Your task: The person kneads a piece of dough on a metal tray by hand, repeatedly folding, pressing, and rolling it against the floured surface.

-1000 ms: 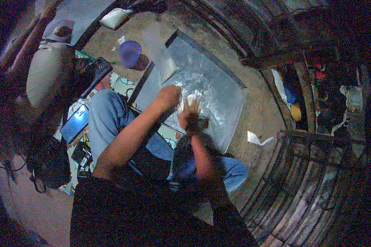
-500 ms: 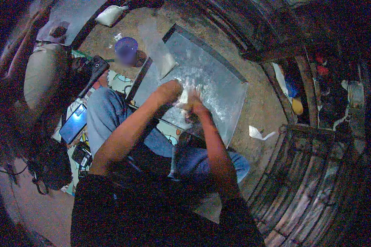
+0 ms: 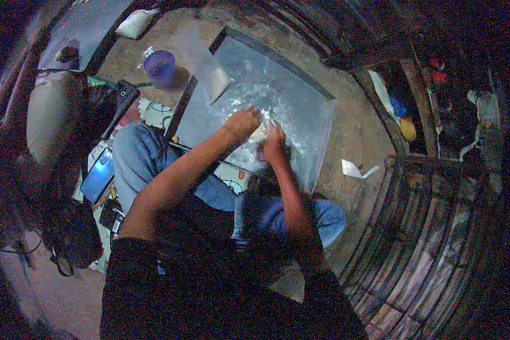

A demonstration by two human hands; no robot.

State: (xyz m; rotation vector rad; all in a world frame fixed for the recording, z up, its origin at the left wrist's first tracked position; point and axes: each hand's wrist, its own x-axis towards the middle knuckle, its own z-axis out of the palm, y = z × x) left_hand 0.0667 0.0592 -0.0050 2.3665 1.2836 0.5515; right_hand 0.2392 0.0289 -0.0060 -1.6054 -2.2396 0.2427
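Over the board (image 3: 255, 63), left hand (image 3: 243, 124) and right hand (image 3: 275, 143) pinch the pale lump (image 3: 259, 134) between them; gentle, even pressure should serve best.

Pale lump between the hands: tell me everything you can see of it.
The pale lump is off-white and looks like soft dough, smooth but blurred. The fingers hide part of its outline, so its full shape is unclear. The left hand holds its left side, the right hand its right. It is over the powder-strewn grey board; whether it touches the board, I cannot tell.
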